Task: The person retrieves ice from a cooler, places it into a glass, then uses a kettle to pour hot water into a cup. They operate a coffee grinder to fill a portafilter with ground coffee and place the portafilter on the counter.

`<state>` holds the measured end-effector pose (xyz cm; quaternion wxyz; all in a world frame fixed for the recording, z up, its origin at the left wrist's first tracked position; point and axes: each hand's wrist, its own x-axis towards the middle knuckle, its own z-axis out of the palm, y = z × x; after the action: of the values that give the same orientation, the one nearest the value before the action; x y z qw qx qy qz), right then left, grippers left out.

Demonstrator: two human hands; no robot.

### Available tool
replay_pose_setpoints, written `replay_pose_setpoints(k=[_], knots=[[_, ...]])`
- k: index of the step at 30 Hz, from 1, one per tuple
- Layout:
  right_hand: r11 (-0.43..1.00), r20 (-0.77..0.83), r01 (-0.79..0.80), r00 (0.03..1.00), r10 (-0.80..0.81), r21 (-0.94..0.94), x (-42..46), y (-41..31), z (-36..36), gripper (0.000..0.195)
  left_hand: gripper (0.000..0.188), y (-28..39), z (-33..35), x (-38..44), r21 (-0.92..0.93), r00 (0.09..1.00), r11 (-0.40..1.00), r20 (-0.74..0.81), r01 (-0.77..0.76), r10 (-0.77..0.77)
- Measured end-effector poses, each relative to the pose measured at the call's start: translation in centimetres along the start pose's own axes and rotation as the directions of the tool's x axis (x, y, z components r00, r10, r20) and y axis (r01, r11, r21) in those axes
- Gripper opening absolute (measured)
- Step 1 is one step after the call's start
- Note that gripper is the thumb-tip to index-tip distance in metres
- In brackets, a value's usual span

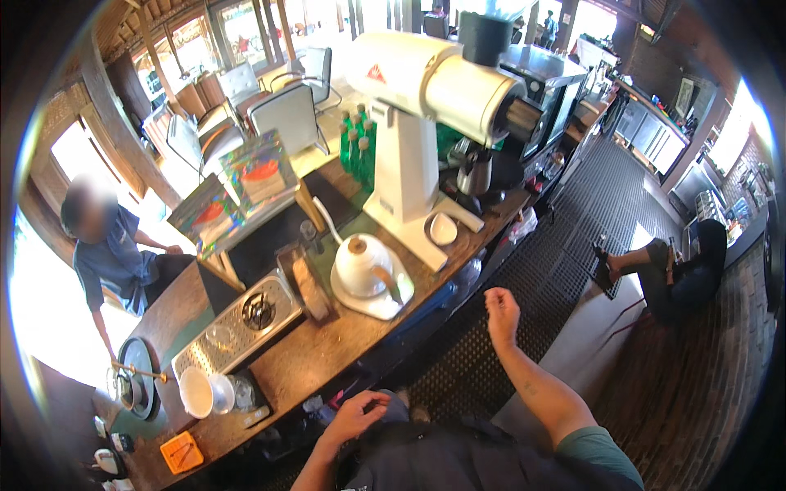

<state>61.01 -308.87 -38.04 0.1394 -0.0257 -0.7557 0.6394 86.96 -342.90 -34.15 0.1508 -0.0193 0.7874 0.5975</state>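
Observation:
Before my body, at the counter's front edge, my left hand (362, 412) hangs in the air with loosely bent fingers and nothing in it. My right hand (503, 316) is raised over the floor mat, right of the counter. Its fingers are curled in, and no object shows in them. Nearest to it on the wooden counter (313, 362) is a white gooseneck kettle (362, 273) with a wooden handle, on a white base. Behind the kettle stands a large white coffee grinder (405, 166). A small white cup (443, 229) rests at the grinder's foot.
A metal drip tray (239, 325), a white paper-like cup (196, 393), a glass server (242, 393) and an orange tray (182, 453) line the counter. A person (110, 245) is across it, touching a round tray (136, 377). Another person (681, 276) sits at right.

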Motion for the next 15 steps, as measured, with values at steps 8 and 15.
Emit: replay_pose_setpoints(k=[8,15], knots=[[0.877,-0.103,0.374,0.927,-0.36,0.302,19.1,-12.2,-0.4,0.022,0.019,18.4,1.4,16.3,-0.041,0.876,0.875,-0.018,-0.482,0.482],[0.693,-0.206,0.422,0.903,-0.377,0.584,34.1,-19.2,-2.3,0.022,0.022,27.5,-1.9,27.1,0.033,0.665,0.71,-0.323,-0.703,0.674]])
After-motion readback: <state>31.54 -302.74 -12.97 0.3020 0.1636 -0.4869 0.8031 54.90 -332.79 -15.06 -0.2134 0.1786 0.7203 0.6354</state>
